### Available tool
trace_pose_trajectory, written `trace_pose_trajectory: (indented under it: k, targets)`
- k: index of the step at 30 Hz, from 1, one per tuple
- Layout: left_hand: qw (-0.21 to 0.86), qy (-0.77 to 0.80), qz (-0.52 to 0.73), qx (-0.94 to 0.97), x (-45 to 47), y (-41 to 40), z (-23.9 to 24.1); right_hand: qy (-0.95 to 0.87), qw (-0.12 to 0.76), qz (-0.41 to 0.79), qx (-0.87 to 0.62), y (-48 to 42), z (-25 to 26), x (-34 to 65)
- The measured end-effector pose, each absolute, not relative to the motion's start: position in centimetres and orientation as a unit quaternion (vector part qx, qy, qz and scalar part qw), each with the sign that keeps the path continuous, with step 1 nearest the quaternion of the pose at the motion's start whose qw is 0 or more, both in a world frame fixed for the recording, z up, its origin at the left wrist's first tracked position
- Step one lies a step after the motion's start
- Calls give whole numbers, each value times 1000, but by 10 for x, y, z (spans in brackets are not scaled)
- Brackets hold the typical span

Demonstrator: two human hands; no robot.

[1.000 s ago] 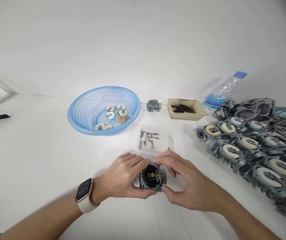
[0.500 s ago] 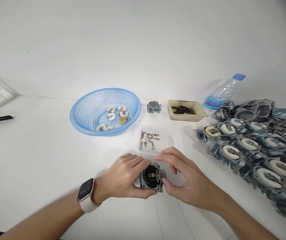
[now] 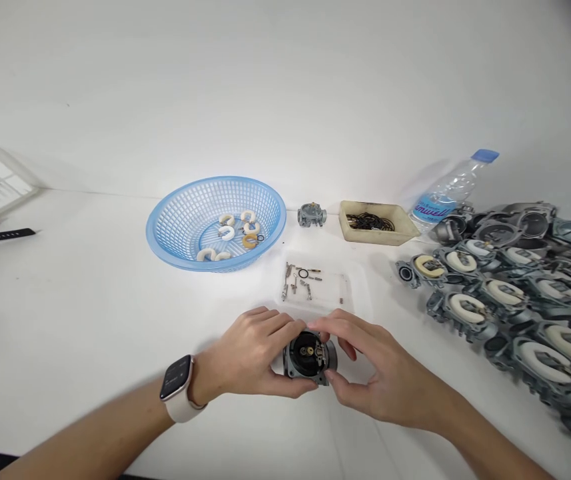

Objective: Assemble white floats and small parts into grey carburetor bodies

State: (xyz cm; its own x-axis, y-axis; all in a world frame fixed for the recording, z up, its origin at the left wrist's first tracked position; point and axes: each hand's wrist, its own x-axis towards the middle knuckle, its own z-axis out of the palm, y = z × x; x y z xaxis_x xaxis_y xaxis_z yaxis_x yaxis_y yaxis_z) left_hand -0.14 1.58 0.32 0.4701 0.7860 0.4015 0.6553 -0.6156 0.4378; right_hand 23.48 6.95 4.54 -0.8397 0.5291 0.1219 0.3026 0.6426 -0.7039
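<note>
Between my two hands is a grey metal carburetor (image 3: 305, 363), its round dark bowl opening facing up with small brass jets inside. My left hand (image 3: 258, 353) is closed on its left side, thumb along the near edge and fingers at the far edge. My right hand (image 3: 370, 367) spans the right side, index fingertip at the far edge and thumb at the near right corner. Just beyond lies a clear shallow tray (image 3: 328, 287) with small metal parts and a black O-ring (image 3: 304, 273).
A blue plastic basket (image 3: 165, 250) holds several white floats and a yellowish one. Behind the tray stand another carburetor (image 3: 312, 214) and a cream box (image 3: 400, 233) of black rings. A water bottle (image 3: 435, 207) leans beside many carburetors (image 3: 470, 310) on the right.
My right index finger has come down to the carburetor's far edge, and the thumb is now at its near right corner. The view has shifted slightly.
</note>
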Motion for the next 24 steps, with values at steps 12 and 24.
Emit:
trace_pose_trajectory:
  k: [12, 24]
  targets:
    - [123, 426, 291, 848, -1, 16, 3, -891, 179, 347, -230, 69, 45, 235]
    - [71, 421, 341, 837, -3, 14, 4, -907, 129, 306, -259, 68, 46, 229]
